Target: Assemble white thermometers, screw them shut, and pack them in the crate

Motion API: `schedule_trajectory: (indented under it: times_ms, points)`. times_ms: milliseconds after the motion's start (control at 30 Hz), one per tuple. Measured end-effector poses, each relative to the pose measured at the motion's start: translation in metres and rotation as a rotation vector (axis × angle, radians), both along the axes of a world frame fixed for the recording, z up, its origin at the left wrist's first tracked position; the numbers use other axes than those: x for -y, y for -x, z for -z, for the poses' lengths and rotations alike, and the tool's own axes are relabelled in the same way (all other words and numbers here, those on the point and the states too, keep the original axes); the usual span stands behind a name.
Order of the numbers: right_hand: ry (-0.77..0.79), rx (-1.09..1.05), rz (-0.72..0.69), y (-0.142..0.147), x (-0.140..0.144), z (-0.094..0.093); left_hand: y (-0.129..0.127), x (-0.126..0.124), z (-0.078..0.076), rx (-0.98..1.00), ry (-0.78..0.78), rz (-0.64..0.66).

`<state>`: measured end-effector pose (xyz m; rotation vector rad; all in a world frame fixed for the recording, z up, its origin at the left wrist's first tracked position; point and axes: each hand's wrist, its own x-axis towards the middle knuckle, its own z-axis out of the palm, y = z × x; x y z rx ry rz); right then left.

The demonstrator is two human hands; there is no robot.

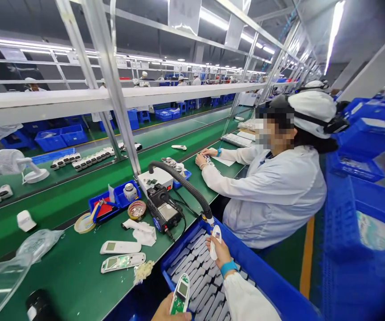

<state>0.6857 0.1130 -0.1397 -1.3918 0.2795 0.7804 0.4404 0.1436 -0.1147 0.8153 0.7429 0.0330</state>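
At the bottom of the head view, my left hand [164,310] grips a white casing with a green circuit board [181,295] and a small grey display in it. My right hand [224,255] pinches a slim white plastic casing [216,244] with a small window, held upright. Beneath both hands is a blue crate [255,272] with rows of pale grey casings [201,272]. Just above the casing in my right hand hangs the end of a black flexible hose [192,189]. Whether the two touch, I cannot tell.
On the green bench lie a casing with an exposed board [123,262], a closed casing [120,247] and a soldering station [164,211]. Blue bins [130,195] hold pliers and a jar. A co-worker in white [272,191] sits at right; a metal post [119,89] rises ahead.
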Motion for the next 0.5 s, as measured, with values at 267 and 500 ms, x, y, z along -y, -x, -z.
schedule_trajectory:
  times_ms: [267, 500]
  points:
    - [-0.082, -0.038, -0.077, -0.019, -0.006, 0.038, -0.065, -0.009, -0.004, -0.152, 0.009, 0.034]
    - [-0.123, -0.027, -0.131, -0.015, 0.001, 0.036, -0.105, -0.023, -0.015, -0.182, -0.034, -0.046]
